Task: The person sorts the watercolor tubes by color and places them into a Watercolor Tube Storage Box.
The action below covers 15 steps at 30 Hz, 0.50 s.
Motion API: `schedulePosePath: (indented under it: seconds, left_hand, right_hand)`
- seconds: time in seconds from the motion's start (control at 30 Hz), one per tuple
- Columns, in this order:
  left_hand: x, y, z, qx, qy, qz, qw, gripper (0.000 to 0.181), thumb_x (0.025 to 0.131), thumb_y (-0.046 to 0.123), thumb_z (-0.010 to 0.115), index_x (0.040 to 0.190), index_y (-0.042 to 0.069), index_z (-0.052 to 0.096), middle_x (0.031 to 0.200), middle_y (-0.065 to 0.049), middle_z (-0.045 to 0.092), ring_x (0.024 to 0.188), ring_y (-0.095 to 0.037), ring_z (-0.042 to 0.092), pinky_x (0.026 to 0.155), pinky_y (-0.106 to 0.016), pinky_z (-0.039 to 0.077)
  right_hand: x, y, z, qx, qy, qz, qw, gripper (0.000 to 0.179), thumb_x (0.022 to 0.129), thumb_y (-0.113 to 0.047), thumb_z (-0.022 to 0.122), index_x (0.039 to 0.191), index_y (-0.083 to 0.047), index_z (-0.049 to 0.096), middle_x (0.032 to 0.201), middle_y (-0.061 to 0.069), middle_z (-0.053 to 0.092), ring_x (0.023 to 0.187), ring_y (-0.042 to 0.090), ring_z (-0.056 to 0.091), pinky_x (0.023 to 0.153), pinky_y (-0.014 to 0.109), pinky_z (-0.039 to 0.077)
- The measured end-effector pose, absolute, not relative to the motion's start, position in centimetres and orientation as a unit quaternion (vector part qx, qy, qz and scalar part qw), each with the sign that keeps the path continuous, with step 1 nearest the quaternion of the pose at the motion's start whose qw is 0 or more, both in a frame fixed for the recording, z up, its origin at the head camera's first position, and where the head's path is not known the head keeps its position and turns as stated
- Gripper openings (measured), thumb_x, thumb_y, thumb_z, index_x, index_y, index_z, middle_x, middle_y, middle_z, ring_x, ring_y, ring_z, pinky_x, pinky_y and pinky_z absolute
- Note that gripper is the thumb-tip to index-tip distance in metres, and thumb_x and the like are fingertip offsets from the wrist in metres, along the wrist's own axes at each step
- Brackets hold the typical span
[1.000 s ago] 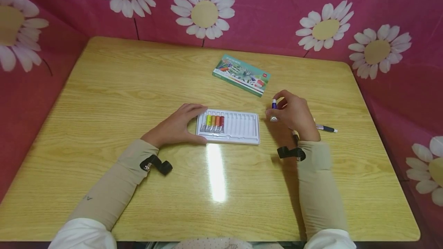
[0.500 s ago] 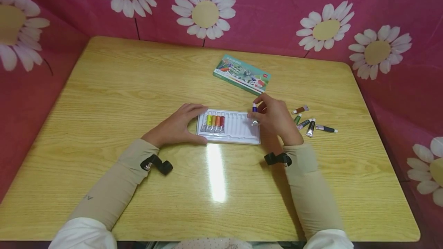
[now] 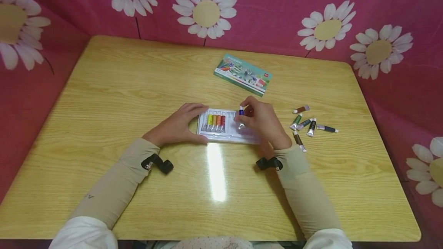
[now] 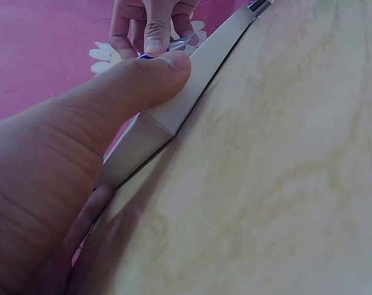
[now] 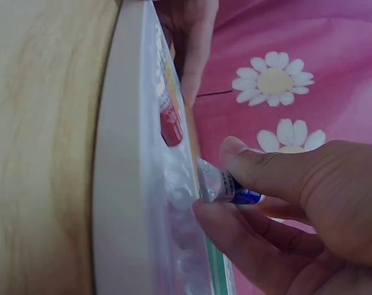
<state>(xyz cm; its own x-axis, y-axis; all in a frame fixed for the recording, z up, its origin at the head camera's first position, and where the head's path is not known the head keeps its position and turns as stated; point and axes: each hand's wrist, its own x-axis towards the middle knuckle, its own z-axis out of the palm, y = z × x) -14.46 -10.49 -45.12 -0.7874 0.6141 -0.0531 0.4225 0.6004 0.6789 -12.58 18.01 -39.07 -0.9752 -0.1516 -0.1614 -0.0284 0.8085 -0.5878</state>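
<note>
A white plastic paint tray (image 3: 225, 139) lies on the table, with a row of paint tubes in its left slots, from silver-white through a yellow tube (image 3: 209, 120) and orange to a red tube (image 3: 223, 120). My left hand (image 3: 178, 125) grips the tray's left end, thumb on the near edge and fingers at the far corner. Over the tray's bare slots, my right hand (image 3: 263, 123) pinches a small blue paint tube (image 5: 221, 184) between thumb and fingers, its white cap pointing away from me. The right wrist view shows the tube's silver crimped end close above the slots.
Several loose tubes lie right of the tray, among them a brown tube (image 3: 300, 109), a green tube (image 3: 296, 122) and a black tube (image 3: 311, 127). A green paint box (image 3: 243, 74) lies behind the tray. Flowered pink cloth (image 3: 263, 10) hangs behind the table.
My right hand has carried the blue tube leftward, from beside the tray to above its slots, uncovering the loose tubes on the right. The left hand has stayed on the tray.
</note>
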Motion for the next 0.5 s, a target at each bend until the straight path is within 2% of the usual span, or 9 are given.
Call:
schedulePosePath:
  seconds: [0.17,0.5]
  left_hand:
    - [-14.5,-10.6,-45.0,0.29,0.884,0.337,0.146,0.113,0.07,0.071,0.085,0.162,0.025,0.037,0.167,0.001,0.035,0.155,-0.021,0.03,0.128,-0.05,0.032]
    - [-14.6,-10.6,-45.1,0.293,0.882,0.338,0.147,0.115,0.07,0.072,0.084,0.162,0.024,0.036,0.168,0.001,0.034,0.156,-0.021,0.03,0.129,-0.05,0.031]
  right_hand:
    - [-12.4,17.5,-39.5,-0.053,0.939,-0.326,0.1,0.041,0.092,-0.027,0.08,0.126,-0.013,0.062,0.104,0.01,0.07,0.09,0.024,0.06,0.078,0.031,0.052]
    - [-12.4,16.4,-40.3,-0.055,0.933,-0.345,0.086,0.041,0.089,-0.027,0.083,0.125,-0.012,0.067,0.101,0.008,0.073,0.09,0.022,0.062,0.082,0.032,0.051]
